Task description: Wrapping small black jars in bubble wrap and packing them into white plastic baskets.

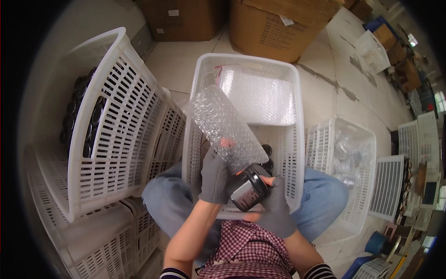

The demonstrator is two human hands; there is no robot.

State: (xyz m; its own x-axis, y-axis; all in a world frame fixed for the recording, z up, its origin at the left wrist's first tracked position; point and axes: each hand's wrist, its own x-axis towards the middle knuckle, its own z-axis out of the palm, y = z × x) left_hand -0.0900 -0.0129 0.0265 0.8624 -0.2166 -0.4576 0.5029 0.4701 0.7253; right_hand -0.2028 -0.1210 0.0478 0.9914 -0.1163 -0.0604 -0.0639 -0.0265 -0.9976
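A sheet of bubble wrap (226, 129), perhaps a bag, slants up to the left from my left hand (215, 179), which wears a grey glove with bare fingertips and grips its lower part. My right hand (278, 209), gloved alike and slightly blurred, holds a black lidded jar (248, 190) tilted by the wrap's lower end. Both hands are over a white plastic crate (300, 139) between my knees. Inside it lie a stack of bubble wrap (259, 96) at the far end and several black jars (267, 150), partly hidden by the wrap and my hands.
White slotted crates (115, 132) stand stacked at the left, the upper one holding many black-lidded jars (95, 113). On the right, another crate (371, 150) contains bubble-wrapped items (345, 150). Cardboard boxes (275, 35) stand on the tiled floor beyond the middle crate.
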